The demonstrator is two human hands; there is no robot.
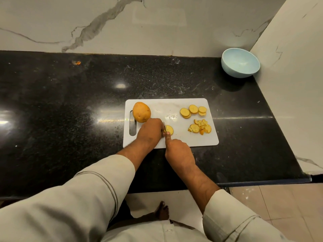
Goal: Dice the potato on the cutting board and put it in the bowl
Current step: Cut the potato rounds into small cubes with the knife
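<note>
A white cutting board (180, 138) lies on the black counter. A whole potato (141, 112) rests at its far left corner. My left hand (151, 131) presses down on a potato piece whose cut face (169, 129) shows just right of my fingers. My right hand (178, 151) grips a knife; its thin blade (164, 126) stands against that piece, forefinger stretched along the spine. Round slices (193, 110) lie at the board's far right, and a heap of smaller cut pieces (200, 127) sits nearer. A pale blue bowl (240, 62) stands at the counter's far right corner.
The black granite counter (70, 110) stretches wide to the left of the board. A marble wall rises behind it and a side wall (293, 67) closes the right end next to the bowl. The counter's front edge runs below my forearms, with tiled floor underneath.
</note>
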